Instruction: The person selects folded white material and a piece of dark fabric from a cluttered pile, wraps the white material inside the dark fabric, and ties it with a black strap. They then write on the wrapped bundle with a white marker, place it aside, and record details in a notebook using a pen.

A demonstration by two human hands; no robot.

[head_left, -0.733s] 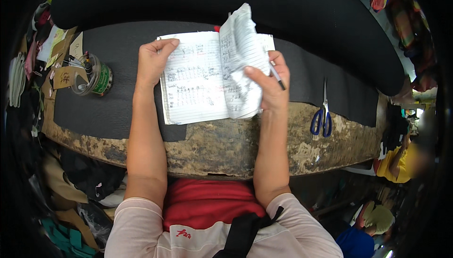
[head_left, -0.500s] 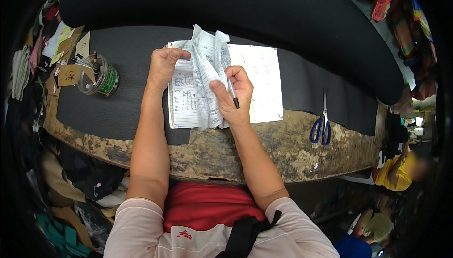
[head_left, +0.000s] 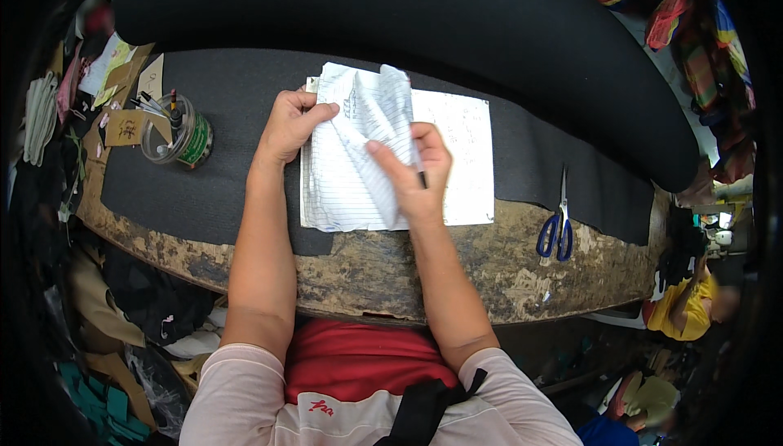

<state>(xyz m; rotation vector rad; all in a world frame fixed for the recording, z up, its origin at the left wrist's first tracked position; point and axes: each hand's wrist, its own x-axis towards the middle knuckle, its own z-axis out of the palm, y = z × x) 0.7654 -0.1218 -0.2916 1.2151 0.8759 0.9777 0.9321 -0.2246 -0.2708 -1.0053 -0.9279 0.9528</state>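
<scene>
A notebook lies on the dark sheet in front of me, with handwriting on its bare right page (head_left: 461, 160). Over its left half, a creased, lined leaf (head_left: 347, 189) is lifted and bent between my hands. My left hand (head_left: 285, 128) pinches the leaf's left side between thumb and fingers. On the other side, my right hand (head_left: 426, 170) grips the leaf's folded part, thumb on top. That same hand also holds a pen (head_left: 422, 178), its dark end pointing toward me and slightly blurred. The writing underneath the leaf is mostly hidden.
Blue-handled scissors (head_left: 556, 230) lie to the right on the worn wooden table (head_left: 481, 262). A clear plastic jar of pens (head_left: 189, 140) stands at the left, by cardboard scraps. A large black roll (head_left: 391, 9) spans the back. A person in yellow (head_left: 687, 307) is at the far right.
The creased leaf has swung left and opened out, covering the written left page that showed before. My left hand now pinches it; the right still holds pen and paper.
</scene>
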